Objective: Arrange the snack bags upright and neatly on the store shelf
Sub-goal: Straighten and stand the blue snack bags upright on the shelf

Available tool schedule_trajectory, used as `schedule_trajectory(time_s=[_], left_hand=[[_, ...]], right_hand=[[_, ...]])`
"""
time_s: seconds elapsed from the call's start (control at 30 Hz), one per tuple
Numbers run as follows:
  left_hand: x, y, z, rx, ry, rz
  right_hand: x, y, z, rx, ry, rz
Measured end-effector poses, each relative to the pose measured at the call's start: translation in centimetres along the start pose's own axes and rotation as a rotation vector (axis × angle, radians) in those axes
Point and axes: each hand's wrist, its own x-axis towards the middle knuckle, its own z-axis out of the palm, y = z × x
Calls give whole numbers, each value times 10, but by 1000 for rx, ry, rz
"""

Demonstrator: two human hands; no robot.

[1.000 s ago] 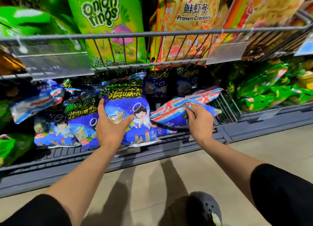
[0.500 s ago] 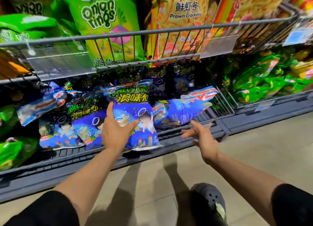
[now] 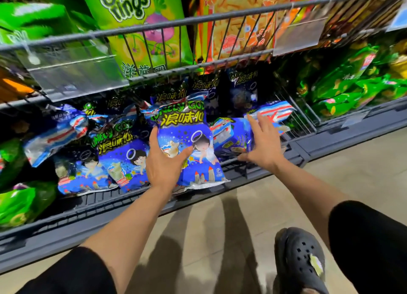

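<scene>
Several blue snack bags with a cartoon child fill the bottom shelf [image 3: 132,203]. My left hand [image 3: 164,161] holds the front upright blue bag [image 3: 193,139] at its lower left, fingers spread around it. Right of it a blue bag lies on its side [image 3: 233,135], and another toppled bag [image 3: 275,111] rests above it against the wire divider. My right hand [image 3: 262,144] hovers over these lying bags with fingers spread, holding nothing. Two more upright blue bags [image 3: 123,159] stand to the left, with a tilted one [image 3: 55,133] above them.
A wire basket shelf [image 3: 198,20] overhead holds green onion-ring bags [image 3: 141,25] and orange prawn cracker bags [image 3: 242,18]. Green bags [image 3: 343,82] fill the section to the right, beyond a wire divider [image 3: 301,115]. My dark shoe [image 3: 299,258] stands on the tiled floor.
My right hand let go of the lying blue bag, drew back, and now reaches forward over it again with fingers spread. My left hand stays on the upright bag.
</scene>
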Motion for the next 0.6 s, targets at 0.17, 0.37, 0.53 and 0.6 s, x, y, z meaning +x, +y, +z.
schedule_trajectory(time_s=[0.17,0.37,0.53,0.6], left_hand=[[21,-4,-6,13,7,-29],[67,6,4,47,93,5],[94,19,28,53,82,-79],[98,22,37,70,-45,-136]], right_hand=[[13,-20,15,-54,-167,-43],[28,13,13,-23,193,-62],[19,20,19,-194,205,-137],[16,23,28,-229,211,-182]])
